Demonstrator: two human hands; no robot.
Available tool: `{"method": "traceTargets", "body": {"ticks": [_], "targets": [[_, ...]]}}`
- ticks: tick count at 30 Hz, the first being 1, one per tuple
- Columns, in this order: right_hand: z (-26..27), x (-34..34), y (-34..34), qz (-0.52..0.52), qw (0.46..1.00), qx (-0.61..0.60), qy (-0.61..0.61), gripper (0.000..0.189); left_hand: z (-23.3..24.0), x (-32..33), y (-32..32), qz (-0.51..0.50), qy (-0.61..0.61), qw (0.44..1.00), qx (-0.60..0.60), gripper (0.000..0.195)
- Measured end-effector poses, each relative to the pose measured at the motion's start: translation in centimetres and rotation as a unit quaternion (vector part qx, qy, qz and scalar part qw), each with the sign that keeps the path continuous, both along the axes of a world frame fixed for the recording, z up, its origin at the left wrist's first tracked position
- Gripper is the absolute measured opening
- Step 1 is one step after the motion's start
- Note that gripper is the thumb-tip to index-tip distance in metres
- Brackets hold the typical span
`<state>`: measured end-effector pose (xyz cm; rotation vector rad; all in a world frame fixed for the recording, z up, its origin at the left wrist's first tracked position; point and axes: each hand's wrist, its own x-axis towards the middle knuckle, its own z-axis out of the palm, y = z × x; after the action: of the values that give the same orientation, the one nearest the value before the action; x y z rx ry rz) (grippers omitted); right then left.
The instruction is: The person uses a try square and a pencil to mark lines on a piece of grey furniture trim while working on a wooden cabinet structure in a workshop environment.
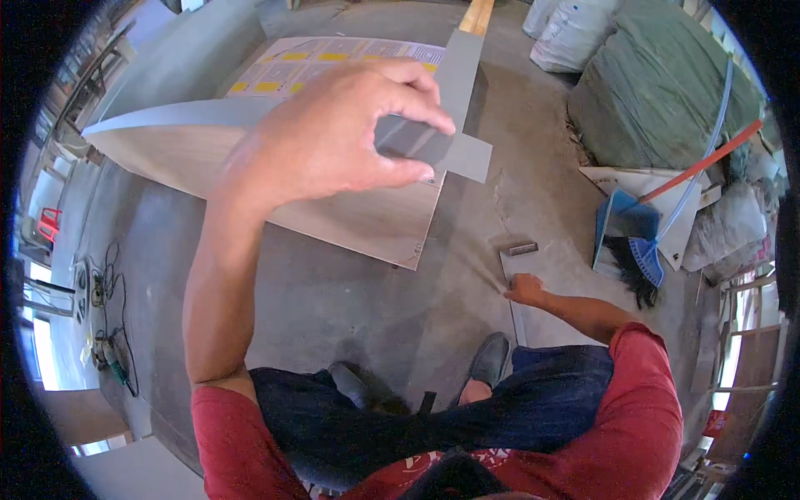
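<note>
My left hand (337,134) is raised over a large pale wooden panel structure (350,219). Its thumb and fingers are spread in a C shape, and grey surface with finger shadows shows through the gap. Grey strips (465,81) cross at the structure's right corner. Low on the right, my right hand (526,290) rests at the left edge of a grey board (562,325), its fingers curled. Whether it grips the edge or something small is unclear. A small dark block (522,249) lies at the board's far end.
A printed sheet (300,62) in yellow and white lies behind the left hand. On the right are a blue dustpan (615,219), a blue-headed broom (647,259), a green tarp-covered pile (656,94) and white sacks (572,31). Cords and a power tool (112,362) lie left.
</note>
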<state>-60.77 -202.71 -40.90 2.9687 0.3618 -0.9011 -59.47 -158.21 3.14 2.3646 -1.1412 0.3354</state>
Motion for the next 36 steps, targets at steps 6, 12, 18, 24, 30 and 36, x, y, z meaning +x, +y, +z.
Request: {"method": "traceTargets", "body": {"ticks": [6, 12, 18, 24, 30, 36], "targets": [[0.5, 0.4, 0.8, -0.049, 0.997, -0.056, 0.013, 0.055, -0.1, -0.4, -0.5, 0.025, 0.014, 0.999, 0.043, 0.045], [-0.2, 0.5, 0.3, -0.050, 0.998, -0.035, -0.033, 0.060, 1.4, -0.3, 2.7, 0.060, 0.007, 0.996, 0.065, 0.051], [-1.0, 1.1, -0.6, -0.052, 0.998, -0.044, 0.006, 0.057, 1.0, -0.1, 4.2, 0.102, 0.090, 0.987, 0.087, 0.056], [-2.8, 1.5, -1.9, -0.061, 0.998, 0.009, -0.009, 0.049, 0.2, 0.3, 2.9, 0.055, 0.066, 0.995, 0.052, 0.053], [-0.8, 3.5, -1.8, -0.263, 0.900, 0.268, 0.220, 0.028, -0.1, 0.4, 2.4, 0.073, 0.103, 0.991, 0.034, 0.052], [5.7, 6.3, 2.7, -0.417, 0.720, 0.517, 0.202, 0.020, -0.2, 0.6, 2.4, 0.060, 0.118, 0.991, 0.015, 0.050]]}}
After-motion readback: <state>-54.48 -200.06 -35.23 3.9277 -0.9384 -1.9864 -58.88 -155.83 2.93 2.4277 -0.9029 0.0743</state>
